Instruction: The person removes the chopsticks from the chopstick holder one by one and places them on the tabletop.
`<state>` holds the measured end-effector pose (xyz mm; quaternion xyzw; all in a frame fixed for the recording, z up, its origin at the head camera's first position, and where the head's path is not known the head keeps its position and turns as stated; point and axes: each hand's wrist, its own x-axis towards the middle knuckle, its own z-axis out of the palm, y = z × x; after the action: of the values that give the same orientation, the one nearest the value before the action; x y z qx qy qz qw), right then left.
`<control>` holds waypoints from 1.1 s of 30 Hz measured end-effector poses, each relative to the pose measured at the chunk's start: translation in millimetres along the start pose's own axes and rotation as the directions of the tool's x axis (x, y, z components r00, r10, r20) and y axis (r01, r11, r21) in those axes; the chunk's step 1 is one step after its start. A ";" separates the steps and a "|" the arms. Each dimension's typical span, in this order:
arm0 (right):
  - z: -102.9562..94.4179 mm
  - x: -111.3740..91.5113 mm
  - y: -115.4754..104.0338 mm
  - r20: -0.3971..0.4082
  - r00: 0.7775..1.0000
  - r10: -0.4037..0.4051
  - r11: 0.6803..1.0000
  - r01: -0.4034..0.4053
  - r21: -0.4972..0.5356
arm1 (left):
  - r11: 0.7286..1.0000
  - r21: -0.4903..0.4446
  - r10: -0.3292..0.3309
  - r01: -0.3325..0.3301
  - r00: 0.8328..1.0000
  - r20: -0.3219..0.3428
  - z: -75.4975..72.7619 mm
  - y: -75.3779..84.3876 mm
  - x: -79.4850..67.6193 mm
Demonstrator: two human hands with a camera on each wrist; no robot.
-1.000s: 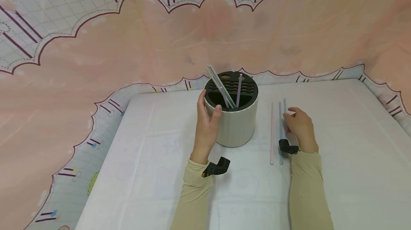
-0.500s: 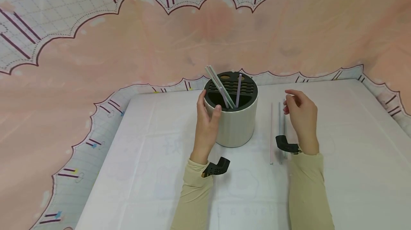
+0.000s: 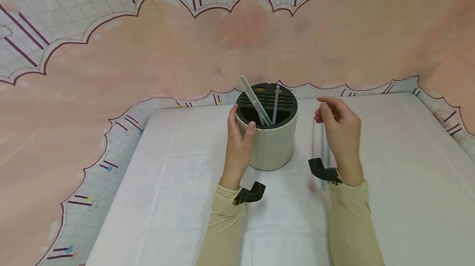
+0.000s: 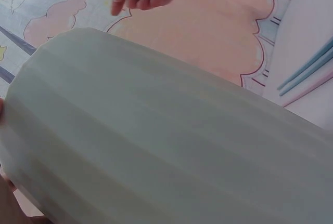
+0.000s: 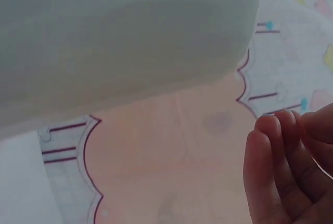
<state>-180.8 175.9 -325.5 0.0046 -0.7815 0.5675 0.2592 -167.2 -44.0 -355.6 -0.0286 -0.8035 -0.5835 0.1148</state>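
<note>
My left hand (image 3: 237, 150) grips the left side of a round cream holder (image 3: 272, 150) with a black slotted top, thumb at the front. Pale green and lavender sticks stand tilted in its front opening, among them a lavender stick (image 3: 276, 105). My right hand (image 3: 341, 134) hovers to the right of the holder with loosely curled fingers. In the right wrist view, thumb and fingers (image 5: 283, 167) show nothing held between them. Under this hand, slim blue sticks (image 4: 309, 68) and a pink stick (image 4: 312, 86) lie side by side, partly hidden in the head view.
The holder stands on a table with a white cover (image 3: 178, 200). Behind it and to the left hangs a peach and white patterned cloth (image 3: 167, 60). A small black camera (image 3: 324, 171) is worn on the right wrist, another (image 3: 252, 193) on the left.
The right hand has lifted off the sticks, moved away from me and then a little left toward the holder. The sticks stay in place. The left hand and the holder have not moved.
</note>
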 end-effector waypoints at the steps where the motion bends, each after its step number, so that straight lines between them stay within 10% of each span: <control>1: 1.0 -1.2 -3.5 0.001 1.000 -0.011 1.000 0.011 0.020 | 1.000 0.000 -0.002 0.002 1.000 0.000 0.1 0.1 -0.2; 12: 16.7 -22.6 -57.0 0.112 0.960 -0.257 0.966 0.251 0.068 | 1.000 0.005 -0.015 0.015 1.000 -0.002 0.3 0.4 -2.7; 33: 43.2 -29.0 -27.5 0.361 0.788 -0.499 0.789 0.585 -0.188 | 1.000 0.015 0.008 -0.008 1.000 -0.013 2.1 2.1 -8.3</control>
<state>-164.7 119.3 -322.6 0.2768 -0.8501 0.3399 0.2918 -159.1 -40.6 -356.1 -0.0270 -0.8069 -0.5772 0.1228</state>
